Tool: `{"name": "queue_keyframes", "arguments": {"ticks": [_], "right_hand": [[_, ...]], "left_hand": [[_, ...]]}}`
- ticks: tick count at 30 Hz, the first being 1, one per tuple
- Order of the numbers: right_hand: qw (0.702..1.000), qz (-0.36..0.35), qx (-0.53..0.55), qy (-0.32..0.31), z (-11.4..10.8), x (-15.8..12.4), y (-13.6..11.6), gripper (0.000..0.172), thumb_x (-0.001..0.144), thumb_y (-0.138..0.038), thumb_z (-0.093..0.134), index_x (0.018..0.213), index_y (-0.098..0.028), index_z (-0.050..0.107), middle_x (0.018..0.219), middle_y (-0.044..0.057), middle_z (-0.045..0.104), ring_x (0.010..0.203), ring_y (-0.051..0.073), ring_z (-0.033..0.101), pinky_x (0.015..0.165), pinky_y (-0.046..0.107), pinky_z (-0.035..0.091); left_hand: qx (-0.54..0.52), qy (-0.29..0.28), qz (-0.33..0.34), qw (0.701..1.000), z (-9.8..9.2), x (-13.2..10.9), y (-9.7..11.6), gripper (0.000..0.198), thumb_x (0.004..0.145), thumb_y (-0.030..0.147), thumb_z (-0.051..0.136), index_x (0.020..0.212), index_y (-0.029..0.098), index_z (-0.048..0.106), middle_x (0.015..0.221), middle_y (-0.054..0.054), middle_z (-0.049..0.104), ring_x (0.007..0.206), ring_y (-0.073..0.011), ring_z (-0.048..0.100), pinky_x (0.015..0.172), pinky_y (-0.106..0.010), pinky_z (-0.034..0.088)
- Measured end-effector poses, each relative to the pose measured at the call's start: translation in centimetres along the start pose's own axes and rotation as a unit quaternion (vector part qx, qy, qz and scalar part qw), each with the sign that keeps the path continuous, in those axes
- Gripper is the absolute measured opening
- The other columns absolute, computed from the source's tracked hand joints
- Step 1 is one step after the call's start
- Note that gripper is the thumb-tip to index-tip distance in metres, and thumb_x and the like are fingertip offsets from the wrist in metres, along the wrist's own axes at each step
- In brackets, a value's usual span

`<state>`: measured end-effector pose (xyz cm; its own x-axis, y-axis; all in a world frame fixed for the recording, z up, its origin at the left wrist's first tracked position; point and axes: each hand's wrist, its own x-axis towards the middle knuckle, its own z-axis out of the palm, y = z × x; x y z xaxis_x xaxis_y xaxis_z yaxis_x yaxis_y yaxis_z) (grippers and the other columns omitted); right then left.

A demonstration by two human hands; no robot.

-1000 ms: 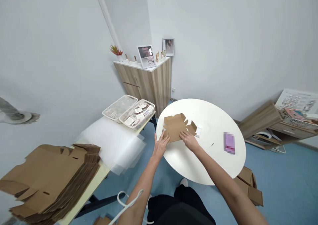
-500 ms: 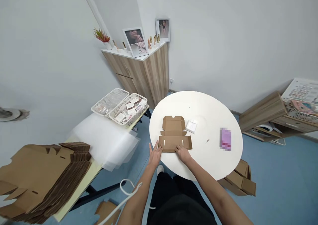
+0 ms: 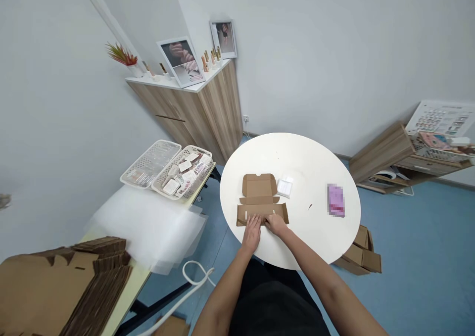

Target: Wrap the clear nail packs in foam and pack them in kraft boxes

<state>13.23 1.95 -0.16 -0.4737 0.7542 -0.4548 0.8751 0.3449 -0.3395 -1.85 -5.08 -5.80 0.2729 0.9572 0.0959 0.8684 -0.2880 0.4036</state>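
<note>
A flat brown cardboard box blank (image 3: 259,196) lies unfolded on the round white table (image 3: 315,168), with its flaps spread. My left hand (image 3: 252,233) and my right hand (image 3: 276,224) both hold its near panel along the lower edge, side by side. The hands hide part of that edge. To the right of the blank sits a small white packet (image 3: 284,187). Farther right lies a pink item (image 3: 336,200), blurred so its kind cannot be told.
Two white plastic baskets (image 3: 181,173) of small packets stand on a side table to the left, beside clear plastic sheets (image 3: 144,227). A stack of flat cardboard blanks (image 3: 63,291) lies at lower left. Cardboard pieces (image 3: 358,254) lean on the floor beyond the table.
My left hand has moved from beside the blank's near left corner onto its near panel, closer to my right hand. The whole scene sits slightly lower and further left in view.
</note>
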Motion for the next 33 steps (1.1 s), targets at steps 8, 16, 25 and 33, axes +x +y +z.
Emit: {"name": "queue_keyframes", "arguments": {"ticks": [8, 16, 25, 33], "right_hand": [[0.964, 0.085, 0.106, 0.228, -2.6, 1.8, 3.3, 0.019, 0.088, -0.020, 0.042, 0.094, -0.018, 0.060, 0.100, 0.008, 0.065, 0.098, 0.020, 0.058, 0.085, 0.030, 0.044], [0.932, 0.249, 0.206, 0.165, -4.1, 4.9, 4.1, 0.029, 0.088, -0.022, 0.039, 0.114, -0.016, 0.049, 0.098, 0.011, 0.067, 0.083, 0.021, 0.065, 0.062, 0.026, 0.046], [0.932, 0.243, 0.230, 0.141, -4.4, 6.5, 2.5, 0.028, 0.090, -0.024, 0.036, 0.101, -0.016, 0.061, 0.098, 0.012, 0.070, 0.084, 0.021, 0.067, 0.061, 0.026, 0.045], [0.940, 0.206, 0.231, 0.143, -4.1, 5.5, 2.4, 0.018, 0.087, -0.023, 0.048, 0.093, -0.018, 0.064, 0.094, 0.006, 0.071, 0.083, 0.019, 0.064, 0.064, 0.024, 0.040]], "left_hand": [[-0.007, 0.016, 0.001, 1.000, 0.1, 0.1, -0.9, 0.049, 0.093, 0.008, 0.031, 0.134, 0.021, 0.053, 0.130, -0.009, 0.063, 0.127, -0.0228, 0.054, 0.105, -0.050, 0.045], [-0.034, -0.012, 0.009, 0.999, -0.8, -0.7, -1.9, 0.044, 0.096, 0.011, 0.031, 0.124, 0.023, 0.063, 0.124, -0.006, 0.067, 0.120, -0.0209, 0.059, 0.100, -0.045, 0.049], [0.016, -0.054, 0.066, 0.996, -2.3, 0.0, -2.4, 0.037, 0.094, 0.008, 0.038, 0.116, 0.020, 0.065, 0.134, -0.009, 0.060, 0.135, -0.0242, 0.044, 0.107, -0.050, 0.041], [0.118, -0.095, 0.064, 0.986, -5.5, 4.7, -3.1, 0.099, 0.070, 0.040, 0.079, 0.150, 0.019, 0.024, 0.159, -0.016, 0.018, 0.147, -0.0334, 0.013, 0.117, -0.058, 0.017]]}}
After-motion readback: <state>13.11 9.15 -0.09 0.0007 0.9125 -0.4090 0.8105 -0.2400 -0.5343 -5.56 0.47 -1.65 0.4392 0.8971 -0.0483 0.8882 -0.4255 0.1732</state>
